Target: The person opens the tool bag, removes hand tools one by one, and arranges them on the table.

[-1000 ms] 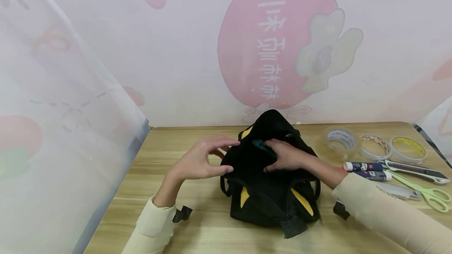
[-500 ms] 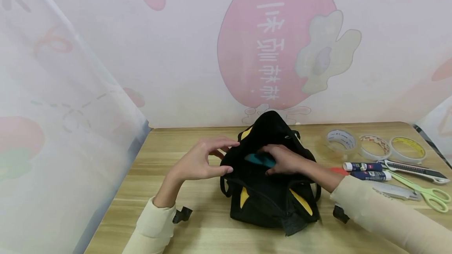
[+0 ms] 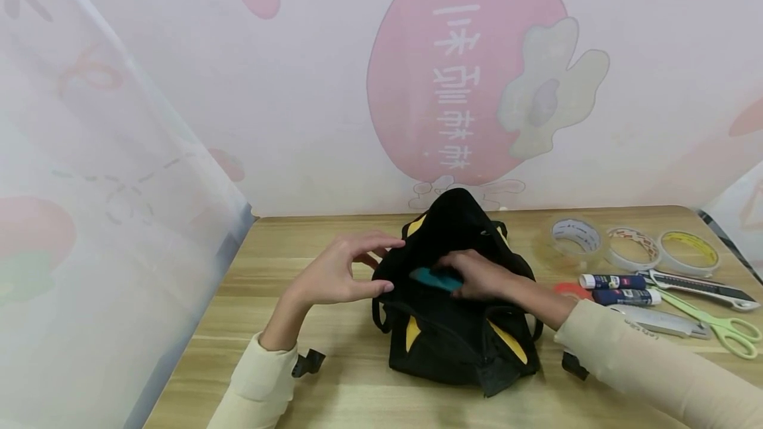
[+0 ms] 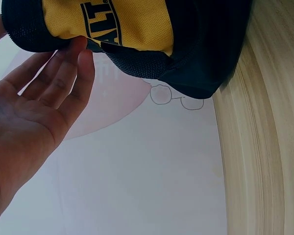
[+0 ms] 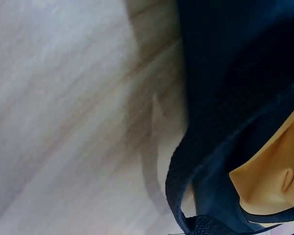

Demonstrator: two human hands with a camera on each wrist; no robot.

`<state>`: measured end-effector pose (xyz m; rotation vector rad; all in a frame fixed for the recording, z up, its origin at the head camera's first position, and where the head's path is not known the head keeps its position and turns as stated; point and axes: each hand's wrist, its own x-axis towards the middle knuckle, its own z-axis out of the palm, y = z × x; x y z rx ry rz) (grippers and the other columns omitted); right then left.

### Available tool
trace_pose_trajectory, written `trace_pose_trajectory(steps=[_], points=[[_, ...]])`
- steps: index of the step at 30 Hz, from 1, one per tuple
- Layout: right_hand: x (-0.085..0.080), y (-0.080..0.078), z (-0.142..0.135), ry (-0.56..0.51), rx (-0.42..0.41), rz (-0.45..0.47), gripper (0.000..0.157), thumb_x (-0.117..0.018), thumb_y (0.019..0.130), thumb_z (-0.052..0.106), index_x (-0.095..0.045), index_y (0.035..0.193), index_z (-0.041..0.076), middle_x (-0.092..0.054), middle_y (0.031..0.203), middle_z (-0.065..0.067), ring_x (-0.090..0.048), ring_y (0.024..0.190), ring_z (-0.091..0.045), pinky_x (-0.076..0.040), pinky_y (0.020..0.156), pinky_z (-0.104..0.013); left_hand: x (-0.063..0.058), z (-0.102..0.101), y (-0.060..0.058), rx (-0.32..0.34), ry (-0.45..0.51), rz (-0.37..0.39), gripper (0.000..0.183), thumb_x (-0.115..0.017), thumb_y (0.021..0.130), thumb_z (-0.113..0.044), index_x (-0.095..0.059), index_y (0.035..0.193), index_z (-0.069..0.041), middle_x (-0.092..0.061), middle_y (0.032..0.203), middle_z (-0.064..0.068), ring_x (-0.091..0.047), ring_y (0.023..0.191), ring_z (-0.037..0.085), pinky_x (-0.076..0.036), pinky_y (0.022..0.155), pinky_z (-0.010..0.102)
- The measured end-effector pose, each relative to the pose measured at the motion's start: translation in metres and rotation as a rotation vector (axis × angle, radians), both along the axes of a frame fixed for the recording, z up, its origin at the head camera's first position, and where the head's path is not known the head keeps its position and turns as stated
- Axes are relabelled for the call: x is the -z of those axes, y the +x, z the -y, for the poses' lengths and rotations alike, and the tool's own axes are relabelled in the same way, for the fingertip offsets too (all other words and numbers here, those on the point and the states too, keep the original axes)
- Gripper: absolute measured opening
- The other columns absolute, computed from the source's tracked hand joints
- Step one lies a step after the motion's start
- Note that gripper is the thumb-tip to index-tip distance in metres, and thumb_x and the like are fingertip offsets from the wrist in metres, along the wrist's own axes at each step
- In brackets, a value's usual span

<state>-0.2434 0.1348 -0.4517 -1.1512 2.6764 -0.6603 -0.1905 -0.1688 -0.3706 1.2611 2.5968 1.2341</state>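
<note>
A black tool bag [image 3: 435, 343] with yellow panels stands on the table with its top spread apart. My right hand [image 3: 477, 275] reaches inside and grips a smooth teal object [image 3: 438, 279] with a rounded end; its kind cannot be told, as the hand covers part of it. My left hand [image 3: 342, 270] is at the bag's left rim, thumb and fingers spread wide apart. In the left wrist view, that hand's fingertips [image 4: 85, 56] touch the bag's yellow side panel [image 4: 132, 24]. The right wrist view shows the bag's black strap [image 5: 179, 186], with the right hand out of sight.
On the right lie several tape rolls [image 3: 633, 249], two glue sticks [image 3: 626, 296], a large utility knife [image 3: 703, 288], a grey knife [image 3: 661, 321], green scissors [image 3: 712, 323] and a red item [image 3: 572, 290]. A printed cloth [image 3: 310, 118] rises behind the table.
My right hand has shifted slightly down inside the bag, and more of the teal object shows, lower and further left. The left hand has stayed in place.
</note>
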Motion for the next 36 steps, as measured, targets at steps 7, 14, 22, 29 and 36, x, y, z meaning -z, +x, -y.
trace_pose_trajectory(steps=[7,14,22,29,36], points=[[-0.01,0.006,-0.004,-0.078,-0.003,-0.062,0.043,-0.087,0.084,0.001,-0.075,0.125,0.005,-0.074,0.114,-0.01,-0.064,0.093,-0.016,-0.054,0.08,-0.03,0.001,-0.001,0.0,0.001,0.0,-0.001,0.061,-0.086,0.088,-0.014,-0.066,0.145,-0.009,-0.071,0.141,0.008,-0.074,0.114,0.021,-0.066,0.093,0.036],[-0.038,0.015,-0.01,-0.165,0.049,-0.045,0.043,-0.083,0.088,0.001,-0.075,0.13,0.007,-0.074,0.117,-0.007,-0.063,0.093,-0.014,-0.054,0.08,-0.028,0.0,-0.001,0.0,0.005,0.005,0.006,0.061,-0.086,0.088,-0.015,-0.066,0.146,-0.008,-0.071,0.142,0.009,-0.073,0.114,0.021,-0.066,0.092,0.036],[-0.07,0.029,-0.021,-0.204,0.086,-0.066,0.045,-0.078,0.089,0.0,-0.075,0.132,0.014,-0.073,0.114,0.0,-0.061,0.094,-0.013,-0.051,0.077,-0.026,0.0,-0.001,0.002,0.004,0.01,0.014,0.061,-0.086,0.089,-0.015,-0.066,0.146,-0.008,-0.07,0.142,0.009,-0.074,0.113,0.021,-0.066,0.092,0.037],[-0.09,0.043,-0.034,-0.259,0.1,-0.069,0.045,-0.079,0.089,-0.002,-0.075,0.131,0.015,-0.072,0.116,0.0,-0.06,0.098,-0.015,-0.052,0.078,-0.026,0.001,-0.001,0.001,-0.006,0.003,0.017,0.061,-0.086,0.088,-0.015,-0.066,0.146,-0.009,-0.07,0.142,0.007,-0.074,0.114,0.021,-0.066,0.092,0.038],[-0.111,0.055,-0.056,-0.29,0.149,-0.123,0.047,-0.082,0.089,0.0,-0.076,0.132,0.018,-0.073,0.115,0.002,-0.061,0.101,-0.015,-0.057,0.085,-0.03,0.0,-0.001,0.0,-0.011,0.001,0.013,0.061,-0.086,0.088,-0.016,-0.066,0.146,-0.009,-0.071,0.141,0.009,-0.073,0.114,0.021,-0.066,0.092,0.039]])
